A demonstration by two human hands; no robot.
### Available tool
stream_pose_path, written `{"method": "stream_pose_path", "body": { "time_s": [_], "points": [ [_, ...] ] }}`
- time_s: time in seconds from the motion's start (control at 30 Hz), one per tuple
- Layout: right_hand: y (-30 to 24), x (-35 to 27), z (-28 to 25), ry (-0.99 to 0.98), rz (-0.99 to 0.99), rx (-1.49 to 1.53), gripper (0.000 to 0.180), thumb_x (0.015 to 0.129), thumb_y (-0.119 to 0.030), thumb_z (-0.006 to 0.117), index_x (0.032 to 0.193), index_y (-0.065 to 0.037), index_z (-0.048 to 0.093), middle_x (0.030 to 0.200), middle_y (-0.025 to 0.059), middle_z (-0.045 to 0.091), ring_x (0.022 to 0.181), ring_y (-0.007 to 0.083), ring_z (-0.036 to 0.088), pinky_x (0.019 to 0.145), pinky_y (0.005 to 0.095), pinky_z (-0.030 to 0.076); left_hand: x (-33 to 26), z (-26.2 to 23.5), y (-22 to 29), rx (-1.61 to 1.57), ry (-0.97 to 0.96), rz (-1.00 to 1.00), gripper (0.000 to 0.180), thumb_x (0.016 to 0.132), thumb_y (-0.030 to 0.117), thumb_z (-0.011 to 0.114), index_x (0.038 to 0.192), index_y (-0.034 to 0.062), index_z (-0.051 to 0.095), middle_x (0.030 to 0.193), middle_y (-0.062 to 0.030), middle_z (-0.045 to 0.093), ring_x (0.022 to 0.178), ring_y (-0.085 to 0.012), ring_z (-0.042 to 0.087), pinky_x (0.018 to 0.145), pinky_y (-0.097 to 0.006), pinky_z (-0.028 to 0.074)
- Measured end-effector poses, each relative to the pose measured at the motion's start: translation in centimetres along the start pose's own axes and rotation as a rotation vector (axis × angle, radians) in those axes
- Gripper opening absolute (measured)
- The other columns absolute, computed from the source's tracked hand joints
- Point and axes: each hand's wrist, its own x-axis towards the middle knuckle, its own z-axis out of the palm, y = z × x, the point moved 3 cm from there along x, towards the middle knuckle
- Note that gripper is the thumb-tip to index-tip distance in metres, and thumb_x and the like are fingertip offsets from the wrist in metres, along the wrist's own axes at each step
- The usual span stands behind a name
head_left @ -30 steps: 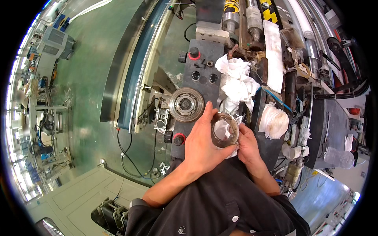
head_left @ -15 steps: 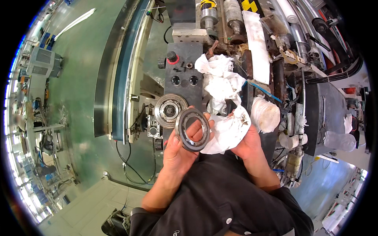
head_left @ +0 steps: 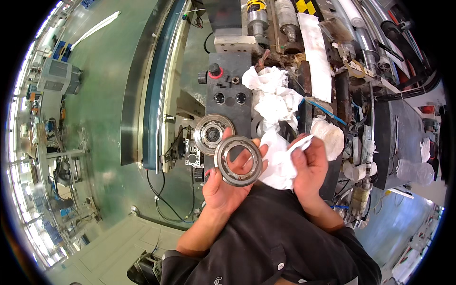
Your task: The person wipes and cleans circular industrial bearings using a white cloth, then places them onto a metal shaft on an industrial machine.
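Head view: a metal ring (head_left: 240,178) is gripped in the left hand (head_left: 219,194), in front of the dark shirt (head_left: 256,228); a white cloth (head_left: 278,164) is pinched in the right hand (head_left: 311,168), apart from the left. Ring and cloth appear to be handled together, and a steady grip is probably called for. A pale emblem (head_left: 218,280) is borne by the shirt; no ring lettering can be read.

Head view: wide fisheye, left of head-worn pair. Position: above wearer's dark shirt (head_left: 266,237), which fills lower middle. Facing: down, slightly forward. Range: near to left hand (head_left: 224,192) and right hand (head_left: 311,168), both mostly below centre. Dark machine plate (head_left: 240,116): far edge toward top, left edge near upright. Green floor (head_left: 99,123) beyond left edge. Field round, straight edges bowed toward rim.
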Motion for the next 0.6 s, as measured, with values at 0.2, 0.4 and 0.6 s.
{"method": "stream_pose_path", "body": {
  "time_s": [0.2,0.4,0.6],
  "points": [
    [-0.1,-0.9,2.9,-0.281,-0.014,0.014,0.02,0.088,-0.001,0.059,0.106,0.001,0.052,0.105,0.007,0.057,0.09,0.0069,0.055,0.074,0.0211,0.045,-0.1,0.0,0.1,0.015,-0.144,0.158,0.094,0.068,0.025,0.071,0.145,0.0269,0.017,0.143,-0.0151,0.029,0.137,-0.0368,0.019,0.112,-0.046,0.015],
    [1.5,-1.3,2.4,-0.287,0.493,0.111,0.026,0.093,-0.019,0.056,0.111,0.0,0.052,0.103,0.0038,0.058,0.093,0.0094,0.054,0.073,0.0218,0.045,-0.4,0.3,0.3,0.078,-0.112,0.236,0.107,0.06,0.001,0.074,0.144,0.028,0.013,0.144,-0.0153,0.025,0.139,-0.0356,0.016,0.11,-0.046,0.021],
    [2.4,-2.2,1.9,-0.44,0.657,0.158,0.031,0.093,-0.024,0.056,0.114,-0.001,0.056,0.092,0.0029,0.063,0.077,0.0064,0.058,0.063,0.021,0.047,-0.8,0.2,0.8,0.739,-0.312,0.477,0.114,0.064,0.007,0.078,0.145,0.0234,-0.001,0.143,-0.0224,0.022,0.133,-0.0344,0.027,0.106,-0.045,0.026]
  ]
}}
